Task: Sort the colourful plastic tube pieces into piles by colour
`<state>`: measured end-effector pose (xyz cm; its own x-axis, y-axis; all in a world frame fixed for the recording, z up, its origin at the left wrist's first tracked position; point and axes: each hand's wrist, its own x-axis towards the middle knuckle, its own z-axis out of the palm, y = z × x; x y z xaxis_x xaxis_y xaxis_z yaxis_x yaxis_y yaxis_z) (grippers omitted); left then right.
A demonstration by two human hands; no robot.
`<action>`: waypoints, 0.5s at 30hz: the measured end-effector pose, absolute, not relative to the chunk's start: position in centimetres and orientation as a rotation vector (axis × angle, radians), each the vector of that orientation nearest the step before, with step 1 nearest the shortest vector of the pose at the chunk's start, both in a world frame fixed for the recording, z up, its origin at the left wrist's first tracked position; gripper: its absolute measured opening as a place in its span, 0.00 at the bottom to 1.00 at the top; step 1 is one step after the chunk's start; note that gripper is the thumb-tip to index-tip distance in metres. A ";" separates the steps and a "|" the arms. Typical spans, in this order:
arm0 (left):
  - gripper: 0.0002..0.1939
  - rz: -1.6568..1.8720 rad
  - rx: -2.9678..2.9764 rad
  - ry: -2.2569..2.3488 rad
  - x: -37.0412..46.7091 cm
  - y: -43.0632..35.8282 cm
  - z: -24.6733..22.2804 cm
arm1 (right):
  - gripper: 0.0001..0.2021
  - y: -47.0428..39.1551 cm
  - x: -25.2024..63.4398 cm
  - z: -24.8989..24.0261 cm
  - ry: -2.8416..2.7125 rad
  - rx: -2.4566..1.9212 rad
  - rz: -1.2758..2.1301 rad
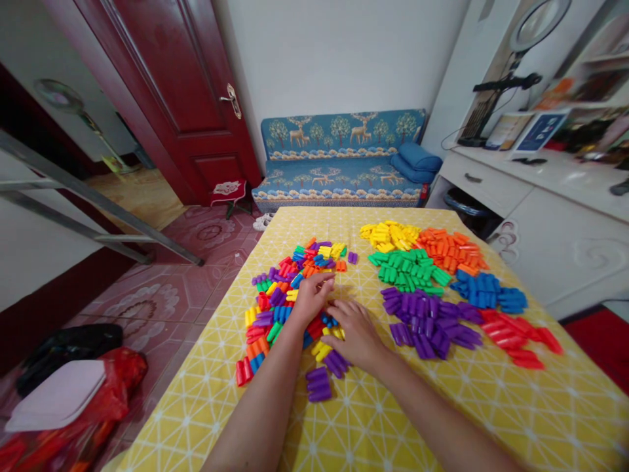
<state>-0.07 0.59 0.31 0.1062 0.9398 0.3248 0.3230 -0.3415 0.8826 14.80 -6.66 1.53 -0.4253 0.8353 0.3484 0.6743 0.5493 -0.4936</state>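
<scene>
Small plastic pieces, shaped like short joined tubes, lie on the table in a mixed-colour pile (pixel 280 311). My left hand (pixel 313 298) is over the right side of this pile, its fingers reaching to the right and loosely bent, with no piece visible in them. Close beside it, my right hand (pixel 356 331) is palm down with fingers apart, over a few blue pieces (pixel 330 320) and yellow pieces (pixel 322 351); its fingertips are partly hidden. Purple pieces (pixel 318 384) lie just below the hands.
Right of my hands are single-colour heaps: yellow (pixel 388 235), green (pixel 410 269), orange (pixel 455 249), blue (pixel 476 288), purple (pixel 427 321) and red (pixel 515 334). A yellow patterned cloth (pixel 383 426) covers the table. Behind stands a blue sofa (pixel 339 167); at right, a white cabinet (pixel 565 210).
</scene>
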 end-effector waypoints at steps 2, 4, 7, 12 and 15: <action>0.16 1.249 1.726 1.231 -0.1 0.7 0.2 | 0.14 -6.5 13.8 1.1 -2.272 -1.256 0.324; 0.16 1.241 1.728 1.231 -0.1 0.7 0.3 | 0.08 -5.9 13.6 0.6 -2.240 -1.286 0.306; 0.17 1.221 1.758 1.237 -0.2 0.6 0.6 | 0.08 -4.9 14.0 -0.3 -2.020 -1.304 0.414; 0.16 1.145 1.822 1.246 -0.1 0.3 1.1 | 0.14 -3.7 15.5 -1.3 -1.474 -1.271 0.650; 0.17 1.088 1.849 1.240 0.1 0.1 1.2 | 0.15 -3.5 16.2 -1.5 -1.368 -1.284 0.700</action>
